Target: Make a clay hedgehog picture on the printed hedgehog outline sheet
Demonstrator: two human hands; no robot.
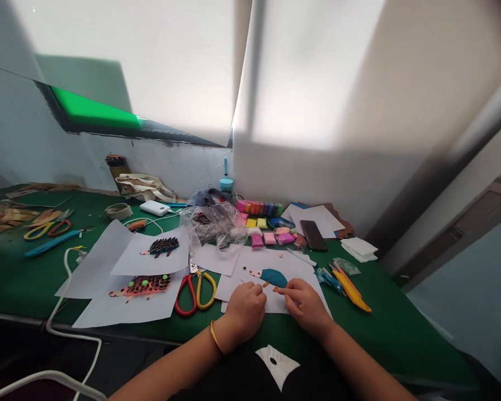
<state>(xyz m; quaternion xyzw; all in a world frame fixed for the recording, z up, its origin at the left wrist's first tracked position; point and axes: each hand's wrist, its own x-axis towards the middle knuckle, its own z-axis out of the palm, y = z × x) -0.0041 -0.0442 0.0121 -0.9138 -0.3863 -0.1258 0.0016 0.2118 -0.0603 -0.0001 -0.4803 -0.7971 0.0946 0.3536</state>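
My right hand [307,309] is narrow, thumb and forefinger close together beside the orange feet [276,289] of the blue clay animal [274,277]; I cannot tell whether they pinch a bit of clay. My left hand [246,312] is curled on the white paper [229,288], and whether it holds anything is hidden. The animal lies flat on this paper, near the front edge of the desk [404,328]. I judge that I am at the feet, shaping or pressing them; that calls for a light fingertip touch that leaves the blue body unsmudged.

Just left of the paper lie the scissors [186,313], then sheets bearing a black-spined animal [164,247] and a pink animal [150,285]. Beyond my paper are the clay blocks [257,241] and a crumpled plastic bag [221,223]. A phone [313,235] lies toward the back right, and a yellow tool [353,292] nearer the right edge.
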